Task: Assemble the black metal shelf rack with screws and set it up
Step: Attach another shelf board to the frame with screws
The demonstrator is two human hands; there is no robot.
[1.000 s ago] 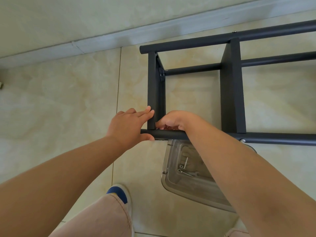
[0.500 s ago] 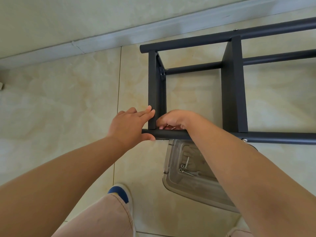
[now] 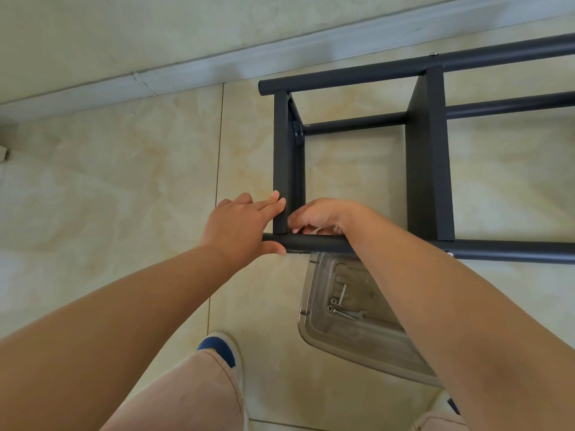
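The black metal rack (image 3: 429, 157) lies on its side on the tiled floor, its tubes running off to the right. My left hand (image 3: 239, 222) holds its near left corner: the thumb hooks under the near tube and straight fingers press the end crosspiece. My right hand (image 3: 323, 214) sits just inside that corner with curled fingers pinching something small at the joint; a bit of metal glints there, the rest is hidden.
A clear plastic tray (image 3: 306, 284) lies on the floor under the near tube, partly behind my right forearm, with loose screws and a small wrench (image 3: 340, 309) in it. My shoe (image 3: 222, 348) is below. A baseboard (image 3: 186, 73) runs behind the rack.
Both hands stay at the same corner. The fingers of my right hand shift slightly at the joint; the rack has not moved.
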